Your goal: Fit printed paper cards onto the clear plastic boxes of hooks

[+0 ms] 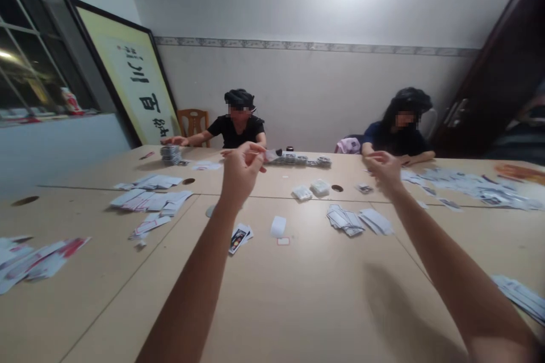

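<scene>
My left hand [243,167] is raised over the table, thumb and fingers pinched together. A small translucent plastic piece [271,155] sticks out to the right from its fingertips; its exact kind is too small to tell. My right hand [385,169] is raised farther right, its fingers pressed together, and whatever they hold, if anything, does not show. On the table below lie a small stack of dark-printed cards [239,238], a white slip [278,226] and a red-edged label [283,241]. Fanned white cards [344,220] and another white pile [376,221] lie below my right hand.
Two people [238,125] sit across the table [298,306]. White paper piles [149,198] lie at left, with loose packets [472,184] at right. Two clear-wrapped packs [319,187] lie mid-table. A stack [170,154] and a row of packs [302,160] stand farther back.
</scene>
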Tool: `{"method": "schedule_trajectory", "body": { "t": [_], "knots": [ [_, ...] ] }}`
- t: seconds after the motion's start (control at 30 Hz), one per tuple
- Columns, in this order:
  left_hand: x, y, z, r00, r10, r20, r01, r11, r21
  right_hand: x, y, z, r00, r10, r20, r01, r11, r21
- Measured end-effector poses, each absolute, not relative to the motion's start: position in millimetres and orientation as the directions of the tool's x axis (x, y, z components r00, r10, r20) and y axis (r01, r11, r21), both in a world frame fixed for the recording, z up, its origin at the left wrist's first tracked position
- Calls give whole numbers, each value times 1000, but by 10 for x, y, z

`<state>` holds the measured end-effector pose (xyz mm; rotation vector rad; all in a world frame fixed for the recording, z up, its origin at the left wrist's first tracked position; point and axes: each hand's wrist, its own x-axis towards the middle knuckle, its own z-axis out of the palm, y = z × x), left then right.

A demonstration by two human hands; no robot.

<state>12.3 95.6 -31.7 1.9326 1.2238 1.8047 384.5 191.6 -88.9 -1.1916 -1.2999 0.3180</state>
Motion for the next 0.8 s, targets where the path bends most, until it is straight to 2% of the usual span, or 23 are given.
{"method": "schedule_trajectory", "body": {
  "t": [0.1,0.2,0.3,0.4,0.6,0.8],
  "knots": [
    [258,1020,-426,-83,661,746,428,-652,626,3196,1522,-684,149,878,456,168,431,-886],
    [414,1020,-532,-96,583,807,465,-690,554,2630,1125,-627,12,923,384,-23,385,-923],
    [571,982,-653,-47,488,872,506,-741,442,2275,852,-638,-18,947,321,-176,313,-933],
    [693,947,-774,44,399,916,522,-791,320,2142,721,-640,23,960,278,-295,272,-916],
    [785,882,-889,183,257,949,464,-873,147,2167,669,-620,160,963,215,-399,263,-878],
    [759,766,-853,221,223,949,380,-916,127,2199,634,-585,167,956,239,-436,289,-852]
  ]
}}
